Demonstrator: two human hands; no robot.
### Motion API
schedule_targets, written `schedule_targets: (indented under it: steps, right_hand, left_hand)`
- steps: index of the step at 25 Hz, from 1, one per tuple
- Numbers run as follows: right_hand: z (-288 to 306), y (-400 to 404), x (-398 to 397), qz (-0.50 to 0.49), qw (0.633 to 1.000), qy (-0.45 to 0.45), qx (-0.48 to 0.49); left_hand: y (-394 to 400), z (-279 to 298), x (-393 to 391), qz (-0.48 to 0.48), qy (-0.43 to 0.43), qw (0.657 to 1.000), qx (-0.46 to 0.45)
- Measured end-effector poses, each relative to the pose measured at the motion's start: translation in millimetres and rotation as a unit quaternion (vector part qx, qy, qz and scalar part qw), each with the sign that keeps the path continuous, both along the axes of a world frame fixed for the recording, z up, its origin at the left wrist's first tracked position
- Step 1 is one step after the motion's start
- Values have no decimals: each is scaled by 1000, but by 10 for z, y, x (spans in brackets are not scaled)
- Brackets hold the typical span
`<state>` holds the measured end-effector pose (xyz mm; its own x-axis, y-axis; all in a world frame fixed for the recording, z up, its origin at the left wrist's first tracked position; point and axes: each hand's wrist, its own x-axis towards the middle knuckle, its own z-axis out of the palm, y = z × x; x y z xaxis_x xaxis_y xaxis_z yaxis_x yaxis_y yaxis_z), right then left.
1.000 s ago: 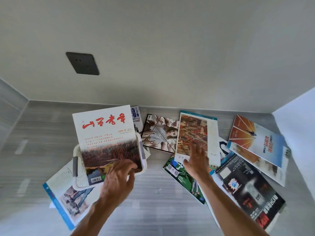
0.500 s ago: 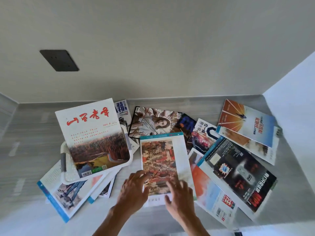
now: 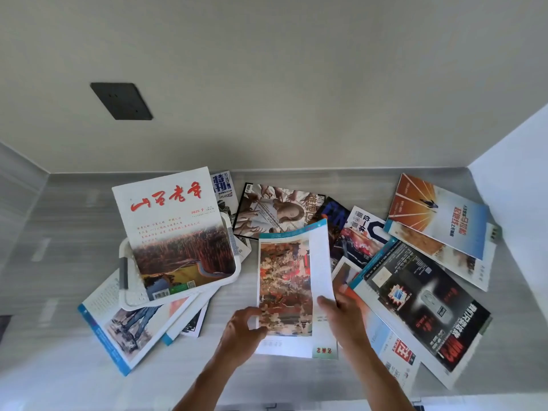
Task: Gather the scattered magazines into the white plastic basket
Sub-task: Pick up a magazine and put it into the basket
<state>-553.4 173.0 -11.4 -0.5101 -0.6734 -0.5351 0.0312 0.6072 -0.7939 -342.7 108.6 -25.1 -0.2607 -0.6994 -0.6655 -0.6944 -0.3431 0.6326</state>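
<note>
1. Right now both hands are lifting the painting-cover magazine point(image 3: 289, 280) off the grey floor point(image 3: 74, 209); the left hand point(image 3: 241, 330) is pinching its near-left corner, thumb on the cover, and the right hand point(image 3: 345, 317) is gripping its right edge, where the white margin is bending upward.
2. Judging by that curl, the magazine is behaving as light, thin and floppy, with a glossy cover likely to slip; holding it at two opposite edges, or along the spine, seems the safest way to keep it from sagging or fanning open.
3. Just to the left, the white plastic basket point(image 3: 126, 301) is already carrying the red-calligraphy magazine point(image 3: 175, 229), which is overhanging the far rim, so the basket looks small for this format; a new copy will probably need laying flat on top, squared to that one.
4. Meanwhile other magazines are lying partly under the basket, and the black-cover magazine point(image 3: 424, 304) and orange-and-blue magazine point(image 3: 439, 218) are overlapping further copies at the right.
</note>
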Motion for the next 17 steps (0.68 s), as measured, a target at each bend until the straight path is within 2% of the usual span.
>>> schedule_targets:
  steps: [2, 4, 6, 7, 8, 10, 13, 14, 16, 17]
  right_hand:
    - [307, 70, -148, 19, 996, -2, -89]
    - [647, 147, -354, 60, 987, -38, -144]
    - [946, 146, -562, 123, 978, -56, -159]
    - [1029, 114, -658, 157, 972, -56, -167]
    - [1097, 52, -718, 183, 964, -57, -185]
    - [1191, -95, -740, 216, 953, -39, -208]
    - [1154, -304, -652, 156, 960, -24, -232]
    - [1125, -348, -605, 101, 962, -86, -237]
    - [1019, -390, -449, 18, 937, -287, -200]
    - [945, -368, -357, 5, 928, -333, -166]
  left_hand:
    - [-33, 198, -98, 65, 68, 995, -23]
    - [-165, 475, -176, 173, 200, 964, -27]
    - [-444, 755, -180, 239, 319, 915, 59]
    - [-624, 871, -141, 254, 347, 894, 125]
    - [-783, 957, -94, 250, 343, 888, 178]
    - [-941, 1066, -19, 202, 290, 907, 228]
    - [-859, 1038, 67, 183, 298, 914, 205]
    - [-806, 965, 124, 194, 331, 906, 180]
    - [-674, 882, 245, 217, 371, 897, 108]
    - [-591, 846, 289, 220, 357, 906, 61]
